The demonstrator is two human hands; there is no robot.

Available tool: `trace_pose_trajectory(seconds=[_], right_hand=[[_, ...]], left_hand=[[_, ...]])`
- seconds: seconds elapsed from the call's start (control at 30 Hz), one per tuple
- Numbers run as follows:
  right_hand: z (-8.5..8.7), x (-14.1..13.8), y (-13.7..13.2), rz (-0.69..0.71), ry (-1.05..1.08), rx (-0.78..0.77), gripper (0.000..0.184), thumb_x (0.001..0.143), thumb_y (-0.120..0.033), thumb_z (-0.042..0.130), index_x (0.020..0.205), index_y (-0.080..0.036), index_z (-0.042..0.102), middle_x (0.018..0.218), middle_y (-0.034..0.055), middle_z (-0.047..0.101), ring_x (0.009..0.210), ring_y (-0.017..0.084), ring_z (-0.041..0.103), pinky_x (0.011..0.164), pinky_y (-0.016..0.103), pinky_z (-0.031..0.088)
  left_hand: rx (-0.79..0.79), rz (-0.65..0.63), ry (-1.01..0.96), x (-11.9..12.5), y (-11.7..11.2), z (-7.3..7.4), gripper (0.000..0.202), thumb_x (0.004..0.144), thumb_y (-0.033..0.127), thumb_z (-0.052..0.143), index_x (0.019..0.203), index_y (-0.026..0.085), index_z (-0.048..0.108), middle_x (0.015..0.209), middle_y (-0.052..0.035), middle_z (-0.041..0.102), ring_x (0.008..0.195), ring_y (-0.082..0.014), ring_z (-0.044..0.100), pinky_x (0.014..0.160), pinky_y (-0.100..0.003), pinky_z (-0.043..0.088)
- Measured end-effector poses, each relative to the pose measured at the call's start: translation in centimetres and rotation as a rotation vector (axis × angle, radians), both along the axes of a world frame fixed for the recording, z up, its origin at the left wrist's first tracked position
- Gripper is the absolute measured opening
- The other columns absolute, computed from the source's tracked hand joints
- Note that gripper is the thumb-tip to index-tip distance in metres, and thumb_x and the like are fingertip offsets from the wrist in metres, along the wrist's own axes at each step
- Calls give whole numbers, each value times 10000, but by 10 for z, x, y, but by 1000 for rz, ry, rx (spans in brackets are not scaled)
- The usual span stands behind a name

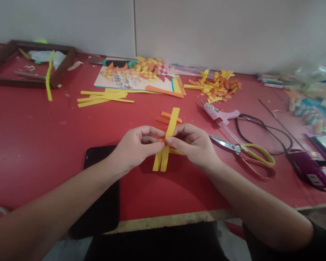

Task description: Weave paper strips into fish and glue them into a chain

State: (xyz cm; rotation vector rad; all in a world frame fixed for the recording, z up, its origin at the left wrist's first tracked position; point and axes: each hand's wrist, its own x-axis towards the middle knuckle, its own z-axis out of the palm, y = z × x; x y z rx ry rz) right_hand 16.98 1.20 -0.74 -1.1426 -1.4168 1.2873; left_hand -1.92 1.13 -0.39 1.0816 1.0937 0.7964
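My forearms [62,203] reach over the red table [152,203]; my left hand [133,148] and right hand [198,145] both pinch closed upon crossed paper strips [174,117].

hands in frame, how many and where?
2. Left hand and right hand, meeting mid-frame over the red table, both pinching the yellow and orange paper strips. No others show.
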Motion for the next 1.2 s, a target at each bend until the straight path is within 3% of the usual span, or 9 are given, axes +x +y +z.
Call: trace_pose_trajectory(seconds=[0.2, 0.33, 0.47, 0.57, 0.67, 0.83, 0.97, 1.2], right_hand=[[-2, -2, 0, -35, -18, -34, 311, 749, -446, 794, 753, -184, 626, 702, -6, 628, 626, 105, 555, 584, 253, 470], [5, 6, 7, -110, -110, 76, 213, 786, -360, 764, 762, -190, 638, 714, -2, 645, 647, 113, 578, 608, 262, 481], [31, 54, 27, -366, -334, 285, 101, 806, -297, 757, 811, -224, 687, 793, 18, 694, 700, 124, 609, 661, 277, 479], [50, 94, 39, -502, -597, 229, 81, 771, -259, 790, 743, -221, 724, 715, 40, 699, 580, 112, 575, 583, 295, 430], [53, 100, 37, -359, -674, 199, 82, 814, -284, 748, 763, -221, 760, 702, 49, 717, 597, 144, 617, 588, 307, 454], [34, 41, 11, 178, -513, 69, 134, 837, -359, 714, 837, -232, 757, 820, 40, 745, 724, 182, 678, 640, 299, 530], [20, 11, -2, 201, -360, -54, 190, 834, -375, 714, 750, -204, 711, 698, 15, 678, 624, 146, 602, 560, 275, 495], [8, 9, -4, 112, -114, -217, 236, 781, -406, 759, 750, -186, 679, 724, 18, 678, 644, 144, 607, 623, 306, 531]], left_hand=[[-18, -34, -9, 0, 0, 2, 278, 707, 256, 809, 941, 184, 679, 690, 31, 666, 687, -122, 650, 694, -239, 491], [-29, -39, 7, 0, 0, 1, 290, 706, 280, 816, 927, 191, 651, 684, 42, 651, 632, -105, 609, 640, -225, 453], [-69, -15, 11, -1, 1, 0, 293, 704, 287, 817, 901, 192, 622, 658, 57, 626, 582, -86, 565, 608, -214, 419], [-84, -3, 15, -1, 2, -3, 297, 717, 301, 805, 913, 197, 609, 655, 57, 626, 558, -91, 551, 590, -222, 411], [-81, -10, 20, -1, 1, -5, 303, 726, 307, 795, 933, 198, 602, 668, 46, 639, 576, -105, 568, 594, -228, 416], [-74, -44, 22, 0, 2, -2, 291, 715, 276, 782, 906, 196, 579, 653, 53, 634, 585, -100, 569, 596, -215, 406], [-95, -89, -33, 3, 1, 6, 299, 668, 222, 775, 865, 199, 550, 626, 54, 641, 561, -94, 563, 582, -209, 406], [-79, -77, 0, 3, -1, 7, 296, 674, 257, 788, 896, 202, 600, 643, 36, 653, 586, -125, 612, 561, -220, 432]])
